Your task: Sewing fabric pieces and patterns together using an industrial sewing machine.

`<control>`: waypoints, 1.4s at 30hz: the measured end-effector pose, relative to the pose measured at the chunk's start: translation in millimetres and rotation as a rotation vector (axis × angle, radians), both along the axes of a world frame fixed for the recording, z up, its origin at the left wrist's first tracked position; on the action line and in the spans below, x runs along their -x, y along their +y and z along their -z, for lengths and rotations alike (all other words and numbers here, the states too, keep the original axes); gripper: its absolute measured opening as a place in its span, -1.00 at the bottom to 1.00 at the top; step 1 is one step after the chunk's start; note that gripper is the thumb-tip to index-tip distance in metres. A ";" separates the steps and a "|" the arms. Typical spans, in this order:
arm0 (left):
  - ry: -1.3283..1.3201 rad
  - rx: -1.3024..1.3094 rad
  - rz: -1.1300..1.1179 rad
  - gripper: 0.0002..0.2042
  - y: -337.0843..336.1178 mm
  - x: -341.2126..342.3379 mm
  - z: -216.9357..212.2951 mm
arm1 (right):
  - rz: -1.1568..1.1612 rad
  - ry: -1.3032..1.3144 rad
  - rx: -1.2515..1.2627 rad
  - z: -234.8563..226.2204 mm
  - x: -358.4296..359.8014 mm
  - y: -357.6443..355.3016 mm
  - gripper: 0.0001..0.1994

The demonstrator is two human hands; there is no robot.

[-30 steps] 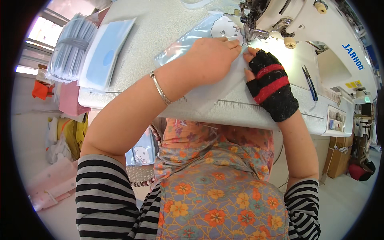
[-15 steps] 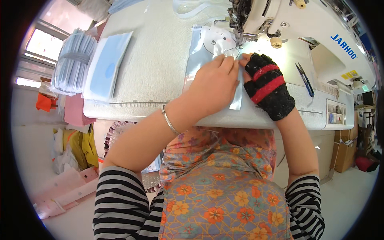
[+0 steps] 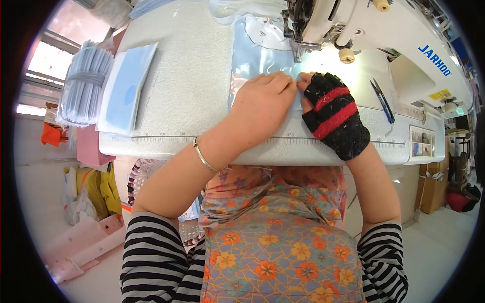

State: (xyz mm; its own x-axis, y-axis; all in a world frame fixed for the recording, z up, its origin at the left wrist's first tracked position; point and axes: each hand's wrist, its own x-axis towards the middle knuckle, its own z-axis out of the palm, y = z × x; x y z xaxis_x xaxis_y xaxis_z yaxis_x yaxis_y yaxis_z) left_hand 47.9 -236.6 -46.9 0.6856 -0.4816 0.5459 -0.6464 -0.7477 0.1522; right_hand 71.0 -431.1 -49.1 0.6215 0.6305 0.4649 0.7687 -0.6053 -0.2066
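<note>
A glossy pale-blue printed piece [image 3: 260,58] with a white cartoon animal lies flat on the sewing table, its right edge at the sewing machine's needle area [image 3: 299,50]. My bare left hand [image 3: 265,101] rests over its near part, fingers bent and pinched at the right edge. In a black fingerless glove with red stripes, my right hand [image 3: 336,113] pinches the same edge just right of the left fingertips. Both hands are a little nearer to me than the machine's foot. My palms and fingers hide the piece's near end.
The machine's white body [image 3: 389,45] fills the far right. Blue-handled scissors [image 3: 384,101] lie right of my glove, with a small parts tray [image 3: 422,143] at the table corner. To the left are a flat blue-and-white stack [image 3: 126,86] and a tied bundle [image 3: 86,83]. White strips [image 3: 242,9] lie beyond.
The blue piece has slid away from me along the machine, so its near end no longer shows past my fingers. My hands stay pinched close together at its right edge.
</note>
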 end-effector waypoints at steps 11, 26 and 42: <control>-0.055 0.007 0.016 -0.78 14.1 -32.3 3.0 | 0.029 0.009 0.097 -4.8 0.1 5.1 -0.63; -0.090 -0.039 0.022 -0.72 22.8 -55.9 5.6 | 0.064 -0.090 0.081 0.6 -5.9 7.0 -0.65; 0.065 -0.216 0.180 -0.58 43.3 -53.7 -2.4 | 0.164 0.074 0.042 11.0 -25.1 -1.1 -0.55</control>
